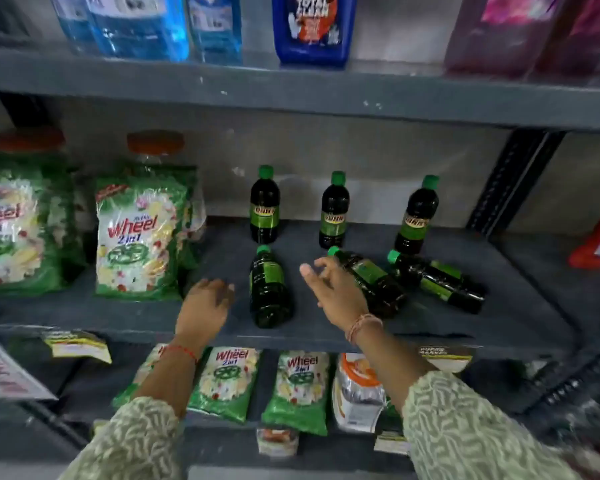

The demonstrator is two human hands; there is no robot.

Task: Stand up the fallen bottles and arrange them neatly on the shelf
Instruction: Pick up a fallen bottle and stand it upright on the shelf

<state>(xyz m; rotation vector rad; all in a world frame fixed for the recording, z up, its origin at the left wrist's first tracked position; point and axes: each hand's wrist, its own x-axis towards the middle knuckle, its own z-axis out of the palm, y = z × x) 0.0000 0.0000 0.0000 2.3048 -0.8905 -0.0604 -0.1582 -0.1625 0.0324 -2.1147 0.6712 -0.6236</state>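
Observation:
On the grey middle shelf [153, 317] three dark bottles with green caps stand upright at the back: left [264, 206], middle [333, 211], right [415, 216]. In front of them three more lie on their sides: a left one [269, 289], a middle one [373, 282] and a right one [437, 282]. My left hand [207, 306] hovers palm down just left of the left fallen bottle, holding nothing. My right hand [333, 289] is open, its fingers spread beside the neck of the middle fallen bottle, partly covering it.
Green-and-white detergent packets [136, 237] stand on the shelf's left part. Blue bottles [146, 26] and pink packs fill the shelf above. More detergent packets [295, 393] lie on the shelf below. A dark metal upright [513, 181] bounds the right side.

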